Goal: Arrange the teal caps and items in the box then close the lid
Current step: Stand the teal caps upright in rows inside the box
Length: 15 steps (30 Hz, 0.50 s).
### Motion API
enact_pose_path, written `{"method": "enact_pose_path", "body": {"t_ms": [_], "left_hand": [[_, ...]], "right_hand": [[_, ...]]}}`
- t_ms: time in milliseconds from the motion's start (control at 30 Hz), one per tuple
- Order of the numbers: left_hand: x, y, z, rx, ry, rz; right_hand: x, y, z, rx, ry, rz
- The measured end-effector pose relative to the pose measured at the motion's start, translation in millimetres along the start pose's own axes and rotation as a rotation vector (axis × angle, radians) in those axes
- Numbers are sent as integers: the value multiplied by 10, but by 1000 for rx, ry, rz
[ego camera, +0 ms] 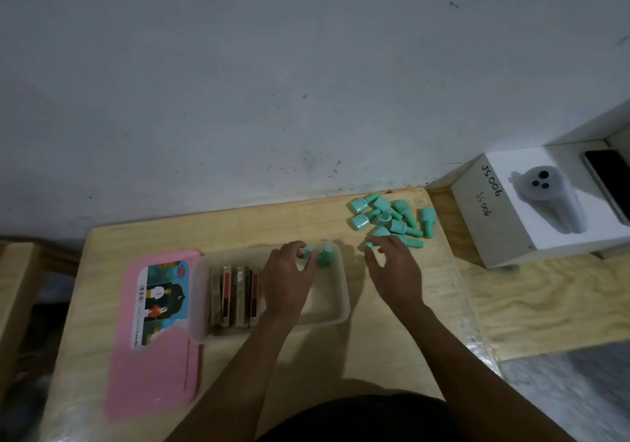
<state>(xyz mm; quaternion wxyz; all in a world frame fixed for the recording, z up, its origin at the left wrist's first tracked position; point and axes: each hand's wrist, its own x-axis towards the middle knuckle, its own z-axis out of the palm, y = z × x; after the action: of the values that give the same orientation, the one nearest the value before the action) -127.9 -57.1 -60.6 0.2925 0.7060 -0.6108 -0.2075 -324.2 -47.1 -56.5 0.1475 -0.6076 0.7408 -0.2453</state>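
A translucent plastic box (335, 308) lies open on the wooden table. Several flat brown and red items (233, 295) stand in its left half. Two teal caps (324, 255) stand upright in its far right corner. My left hand (288, 278) reaches into the box, its fingers closed on one teal cap (308, 253). My right hand (392, 267) hovers right of the box with a teal cap (368, 245) at its fingertips. A pile of several teal caps (392, 218) lies at the table's far right. The pink lid (153, 336) rests flat left of the box.
A white box (531, 216) marked JS 006 stands at the right, with a grey device on it and a dark phone (610, 182) beside that. A stained white wall runs along the table's far edge. Crinkled plastic sheeting covers the lower right.
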Motion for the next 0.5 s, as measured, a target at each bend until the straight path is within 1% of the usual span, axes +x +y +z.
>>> {"method": "enact_pose_path", "body": {"t_ms": [67, 133, 200, 267, 300, 367, 433, 500], "left_hand": [[17, 154, 11, -34, 51, 79], [75, 357, 64, -71, 19, 179], [183, 573, 161, -63, -82, 268], [328, 765, 305, -14, -233, 330], [406, 850, 385, 14, -320, 333], [574, 982, 546, 77, -468, 281], [726, 1070, 712, 148, -548, 213], [834, 1141, 874, 203, -567, 176]], "right_hand": [[18, 220, -100, -16, 5, 172], [35, 435, -185, -30, -58, 316], [64, 607, -261, -25, -175, 400], [118, 709, -306, 2, -297, 455], [155, 738, -311, 11, -334, 482], [234, 750, -301, -6, -375, 500], [292, 744, -260, -40, -375, 468], [332, 721, -216, -56, -363, 433]]}}
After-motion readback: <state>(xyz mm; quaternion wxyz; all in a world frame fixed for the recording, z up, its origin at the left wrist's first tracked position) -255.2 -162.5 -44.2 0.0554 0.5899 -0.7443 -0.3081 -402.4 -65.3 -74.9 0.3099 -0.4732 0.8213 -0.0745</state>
